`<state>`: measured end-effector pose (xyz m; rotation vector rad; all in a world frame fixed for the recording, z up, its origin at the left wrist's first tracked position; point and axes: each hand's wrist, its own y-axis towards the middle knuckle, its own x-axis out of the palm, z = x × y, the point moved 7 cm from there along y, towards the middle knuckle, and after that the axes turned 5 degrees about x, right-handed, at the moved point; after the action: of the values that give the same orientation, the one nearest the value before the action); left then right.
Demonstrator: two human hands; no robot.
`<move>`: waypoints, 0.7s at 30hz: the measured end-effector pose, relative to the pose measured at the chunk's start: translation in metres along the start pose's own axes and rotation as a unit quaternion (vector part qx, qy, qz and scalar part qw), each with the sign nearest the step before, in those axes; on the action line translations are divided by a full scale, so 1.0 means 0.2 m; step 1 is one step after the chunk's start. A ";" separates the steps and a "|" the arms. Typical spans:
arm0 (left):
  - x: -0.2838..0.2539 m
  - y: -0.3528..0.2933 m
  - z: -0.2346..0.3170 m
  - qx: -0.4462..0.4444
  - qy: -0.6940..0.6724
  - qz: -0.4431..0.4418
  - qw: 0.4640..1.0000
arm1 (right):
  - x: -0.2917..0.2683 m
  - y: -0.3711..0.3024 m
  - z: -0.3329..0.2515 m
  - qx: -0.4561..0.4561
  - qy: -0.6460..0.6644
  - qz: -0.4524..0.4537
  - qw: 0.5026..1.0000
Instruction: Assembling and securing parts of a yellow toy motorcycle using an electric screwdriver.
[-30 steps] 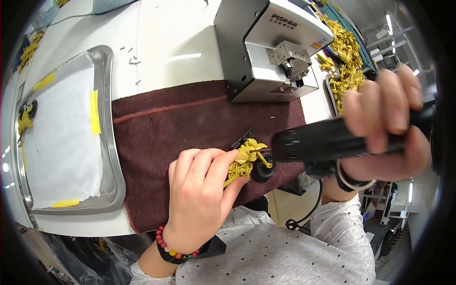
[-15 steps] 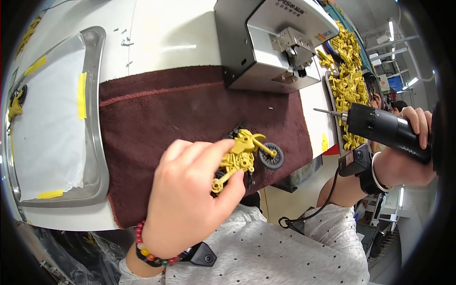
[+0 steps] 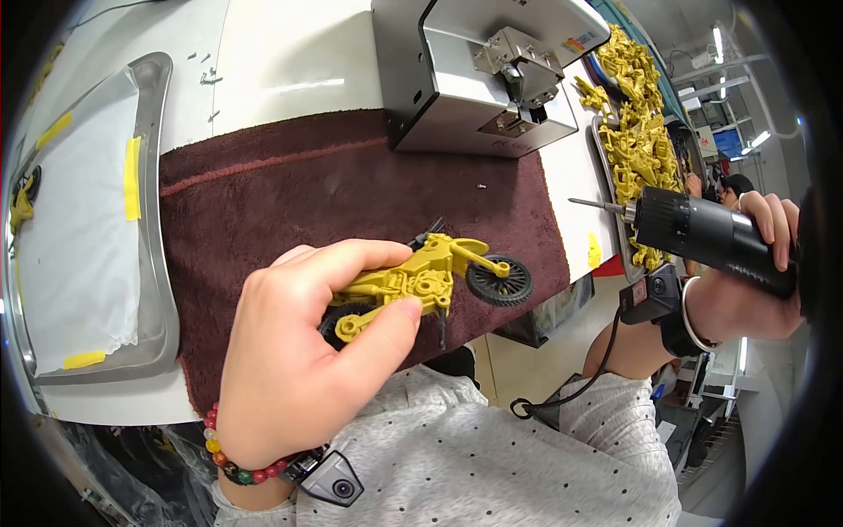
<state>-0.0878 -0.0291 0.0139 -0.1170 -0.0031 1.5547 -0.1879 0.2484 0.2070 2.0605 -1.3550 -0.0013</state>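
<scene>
My left hand (image 3: 303, 342) grips a yellow toy motorcycle (image 3: 426, 279) with black spoked wheels, thumb on the near side and fingers over the top. Its front wheel points right, and the rear wheel is partly covered by my hand. The toy is over the near part of a dark maroon cloth (image 3: 290, 198). Off to the right, my right hand (image 3: 768, 233) is wrapped round a black electric screwdriver (image 3: 702, 233), whose bit points left, apart from the toy. One small screw (image 3: 481, 186) lies on the cloth beyond the motorcycle.
A grey metal machine (image 3: 474, 83) stands behind the cloth. To its right, trays hold a heap of yellow parts (image 3: 637, 132). At left is a metal tray (image 3: 162, 290) lined with taped white paper, with another toy at its far-left edge. Several screws (image 3: 211, 77) lie on the white tabletop.
My left hand has shifted left and turned the motorcycle, so more of its side and rear wheel show. The screwdriver has barely moved. The whole view has slid slightly.
</scene>
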 end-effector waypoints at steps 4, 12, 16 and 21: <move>0.07 -0.01 0.12 0.214 0.216 0.083 0.949 | 0.05 0.04 -0.01 -0.062 0.003 -0.015 0.998; 0.09 -0.05 0.05 0.178 0.314 0.124 0.924 | 0.09 0.15 0.00 -0.120 -0.017 -0.016 0.992; 0.09 -0.05 0.04 0.185 0.322 0.124 0.920 | 0.06 0.21 0.03 -0.091 -0.018 -0.035 0.995; 0.08 -0.05 0.04 0.187 0.314 0.128 0.922 | 0.05 0.24 0.05 -0.051 -0.017 -0.061 0.997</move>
<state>-0.0780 -0.0120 0.0222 -0.3180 0.8429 1.6882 -0.2258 0.2232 0.2287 2.0614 -1.2206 -0.1560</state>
